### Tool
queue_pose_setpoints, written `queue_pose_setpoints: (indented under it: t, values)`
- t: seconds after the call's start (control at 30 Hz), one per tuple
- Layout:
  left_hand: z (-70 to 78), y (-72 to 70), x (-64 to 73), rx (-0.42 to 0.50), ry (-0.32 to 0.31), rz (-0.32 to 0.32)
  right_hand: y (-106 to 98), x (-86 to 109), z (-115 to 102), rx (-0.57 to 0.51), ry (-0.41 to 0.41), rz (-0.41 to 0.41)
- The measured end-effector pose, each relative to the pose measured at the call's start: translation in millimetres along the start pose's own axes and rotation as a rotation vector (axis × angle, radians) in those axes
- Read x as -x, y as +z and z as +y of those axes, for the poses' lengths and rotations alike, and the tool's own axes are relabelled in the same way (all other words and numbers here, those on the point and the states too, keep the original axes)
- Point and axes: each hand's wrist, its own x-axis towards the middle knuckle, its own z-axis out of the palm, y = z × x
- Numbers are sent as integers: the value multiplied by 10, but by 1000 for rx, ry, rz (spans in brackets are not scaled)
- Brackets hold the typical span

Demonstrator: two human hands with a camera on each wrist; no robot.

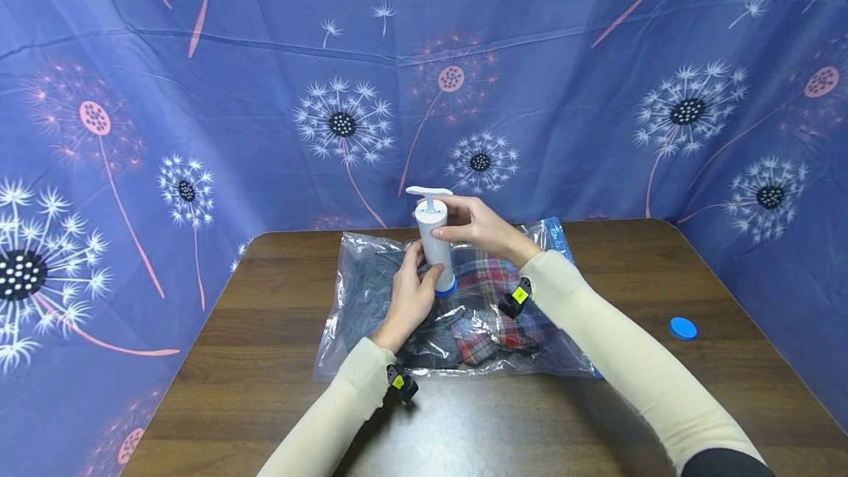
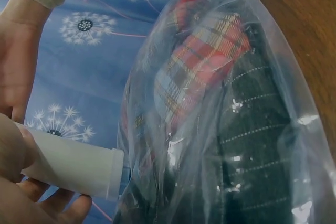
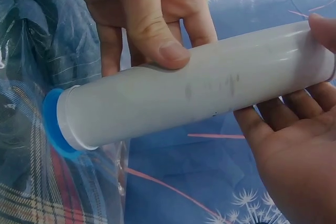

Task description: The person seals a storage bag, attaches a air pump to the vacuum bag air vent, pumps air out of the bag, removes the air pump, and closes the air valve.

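Observation:
A white hand pump [image 1: 436,245] with a T-shaped handle [image 1: 429,191] stands nearly upright on the blue valve ring [image 3: 59,121] of a clear vacuum storage bag [image 1: 361,300]. My left hand [image 1: 412,293] grips the lower part of the barrel, thumb on the near side. Higher up, my right hand [image 1: 482,228] holds the barrel just below its top cap, thumb in front and fingers behind. Inside the bag lie a red plaid cloth [image 2: 202,61] and a dark cloth with dashed white lines [image 2: 254,129]. The handle sits slightly above the cap.
A round blue cap [image 1: 683,328] lies on the wooden table [image 1: 265,389] to the right of the bag. Behind the table hangs a blue curtain [image 1: 265,94] with dandelion prints, close along the back edge and both sides.

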Motion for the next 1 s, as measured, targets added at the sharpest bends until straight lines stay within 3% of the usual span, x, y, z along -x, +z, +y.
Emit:
queue_pose_setpoints:
  t: [0.3, 0.8, 1.0]
  values:
    - [1, -21, 19, -36, -30, -28, 25, 14, 35, 107, -12, 75]
    - [80, 89, -21, -68, -60, 148, 332, -4, -135, 408, 18, 397]
    - [62, 128, -18, -89, -57, 186, 388, 22, -125, 430, 27, 465]
